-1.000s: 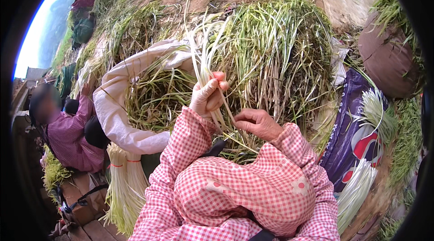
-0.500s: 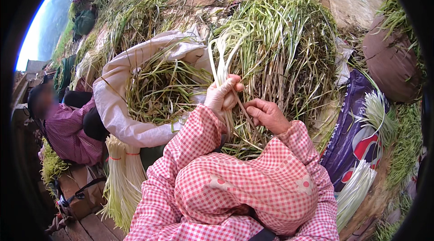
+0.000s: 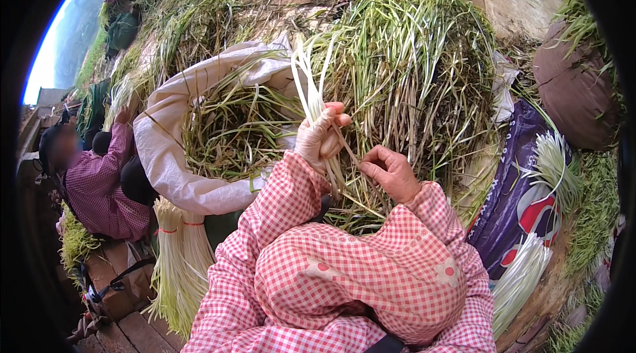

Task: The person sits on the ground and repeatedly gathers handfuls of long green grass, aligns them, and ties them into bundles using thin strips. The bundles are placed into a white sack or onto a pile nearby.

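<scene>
My left hand point(image 3: 320, 135) is closed round a small bunch of pale chive stalks point(image 3: 310, 91), their whitish ends standing up above the fist and their lower ends hanging below it. Just to the right, my right hand point(image 3: 392, 173) pinches a thin brownish leaf point(image 3: 348, 147) that runs down from the bunch between thumb and forefinger. Behind both hands lies a big heap of green and withered chives point(image 3: 411, 81). An open white sack point(image 3: 165, 147), filled with loose green and yellowed leaves point(image 3: 232, 127), stands left of my left hand.
Tied pale bundles point(image 3: 179, 253) stand at the lower left, beside another person point(image 3: 109, 194) in a checked top. On the right are a purple printed sack point(image 3: 503, 180), white-stemmed bunches point(image 3: 523, 280) and a brown rounded bundle point(image 3: 573, 88).
My left hand and the bunch have shifted slightly left, and the stalk tops have swung left. My right hand keeps its pinch a little lower. The other person's arm has reached up.
</scene>
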The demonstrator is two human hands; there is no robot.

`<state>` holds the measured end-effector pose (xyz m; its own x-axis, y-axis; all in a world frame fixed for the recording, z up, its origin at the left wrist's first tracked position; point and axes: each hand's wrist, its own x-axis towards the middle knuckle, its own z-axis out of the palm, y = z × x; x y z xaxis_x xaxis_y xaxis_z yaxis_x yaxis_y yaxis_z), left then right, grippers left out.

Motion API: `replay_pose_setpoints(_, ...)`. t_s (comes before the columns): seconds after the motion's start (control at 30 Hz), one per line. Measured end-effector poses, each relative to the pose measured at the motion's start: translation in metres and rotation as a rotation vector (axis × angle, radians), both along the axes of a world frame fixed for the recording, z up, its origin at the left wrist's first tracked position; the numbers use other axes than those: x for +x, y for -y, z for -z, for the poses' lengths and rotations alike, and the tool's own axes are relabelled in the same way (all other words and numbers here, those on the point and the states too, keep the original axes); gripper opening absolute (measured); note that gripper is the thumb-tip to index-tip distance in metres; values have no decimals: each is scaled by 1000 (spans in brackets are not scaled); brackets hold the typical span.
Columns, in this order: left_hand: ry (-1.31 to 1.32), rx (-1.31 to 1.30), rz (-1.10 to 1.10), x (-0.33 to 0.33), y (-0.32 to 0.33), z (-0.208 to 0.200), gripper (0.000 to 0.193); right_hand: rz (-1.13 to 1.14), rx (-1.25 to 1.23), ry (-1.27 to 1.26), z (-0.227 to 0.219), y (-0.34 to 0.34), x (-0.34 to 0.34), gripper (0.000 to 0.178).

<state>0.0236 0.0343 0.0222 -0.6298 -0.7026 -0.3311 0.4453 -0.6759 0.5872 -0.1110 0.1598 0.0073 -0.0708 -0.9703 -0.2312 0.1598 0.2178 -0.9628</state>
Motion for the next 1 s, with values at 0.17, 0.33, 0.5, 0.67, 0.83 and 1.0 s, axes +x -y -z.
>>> replay_pose_setpoints(0.17, 220, -56, 54, -4, -6, 1, 19, 117, -43, -96, 4, 0, 1, 10)
replay_pose_setpoints(0.33, 157, -6, 85, -4, -8, -1, 15, 256, -231, -191, 10, 2, -2, 9)
replay_pose_setpoints(0.5, 179, -19, 109, -9, -15, -3, 16, 267, -129, -200, 14, 2, 3, 12)
replay_pose_setpoints(0.67, 324, -81, 113, -13, -20, -7, 20, 309, -106, -111, 14, 3, 6, 8)
replay_pose_setpoints(0.83, 363, -53, 201, -14, -24, -4, 21, 425, -208, -123, 7, 7, 8, 5)
replay_pose_setpoints(1.0, 330, 75, 135, -8, -17, 3, 14, 450, -193, 465, 9, 1, -14, 7)
